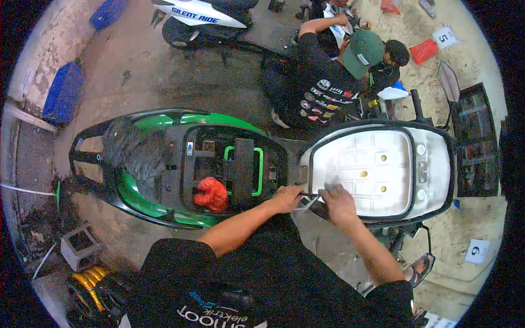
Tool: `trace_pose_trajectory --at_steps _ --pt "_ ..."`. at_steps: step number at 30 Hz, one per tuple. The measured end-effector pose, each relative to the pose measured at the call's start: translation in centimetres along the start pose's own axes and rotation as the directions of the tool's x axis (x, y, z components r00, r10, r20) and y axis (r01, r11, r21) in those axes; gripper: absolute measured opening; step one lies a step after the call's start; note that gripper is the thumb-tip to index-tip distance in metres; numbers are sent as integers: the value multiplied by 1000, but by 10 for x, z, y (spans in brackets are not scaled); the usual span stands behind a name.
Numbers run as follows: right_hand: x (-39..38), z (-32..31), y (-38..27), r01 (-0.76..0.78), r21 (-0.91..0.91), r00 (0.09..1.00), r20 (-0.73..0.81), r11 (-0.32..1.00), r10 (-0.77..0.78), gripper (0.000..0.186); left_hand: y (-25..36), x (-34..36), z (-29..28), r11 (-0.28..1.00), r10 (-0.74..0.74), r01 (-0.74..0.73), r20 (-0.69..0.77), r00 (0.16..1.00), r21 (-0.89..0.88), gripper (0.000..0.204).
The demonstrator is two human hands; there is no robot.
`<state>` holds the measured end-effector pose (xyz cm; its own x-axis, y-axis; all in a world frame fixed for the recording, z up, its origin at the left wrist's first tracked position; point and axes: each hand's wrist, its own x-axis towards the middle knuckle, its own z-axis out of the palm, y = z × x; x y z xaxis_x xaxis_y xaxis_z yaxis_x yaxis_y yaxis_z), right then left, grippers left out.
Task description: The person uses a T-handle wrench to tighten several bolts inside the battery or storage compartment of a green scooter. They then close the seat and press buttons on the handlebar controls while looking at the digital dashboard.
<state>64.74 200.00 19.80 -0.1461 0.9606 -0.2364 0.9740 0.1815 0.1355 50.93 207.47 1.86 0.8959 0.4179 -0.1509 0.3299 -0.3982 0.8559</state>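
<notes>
An open seat with a white plastic underside (385, 172) and black rim lies over the right end of a black-and-green scooter body (147, 180). My left hand (285, 199) is closed on a thin black piece (309, 194) at the seat's lower-left corner, beside the open compartment. A pale narrow strip runs below it; what it is I cannot make out. My right hand (339, 205) is just right of the left, against the seat's lower edge, its fingers smeared by motion. A red cloth (210, 194) and green frame (257, 169) sit in the compartment.
A co-worker in a green cap (322, 98) crouches behind, beside another person (396, 52). A white scooter (202, 13) stands at the top. Blue containers (63, 90) line the left. A grey block (82, 246) and yellow coil (90, 284) lie lower left, a dark rack (473, 139) right.
</notes>
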Motion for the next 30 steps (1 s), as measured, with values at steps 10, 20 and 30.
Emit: trace_pose_trajectory --at_steps 10,20,30 --pt "11 -20 0 -230 341 890 -306 912 339 28 -19 0 11 1000 23 -25 -241 970 -8 30" --pt "18 -14 -9 -256 461 912 -176 850 371 33 -4 -7 10 995 50 -55 -58 997 -79 32" --pt "6 21 -8 -560 460 828 346 689 442 32 -11 1 16 985 72 -84 -80 994 -150 28"
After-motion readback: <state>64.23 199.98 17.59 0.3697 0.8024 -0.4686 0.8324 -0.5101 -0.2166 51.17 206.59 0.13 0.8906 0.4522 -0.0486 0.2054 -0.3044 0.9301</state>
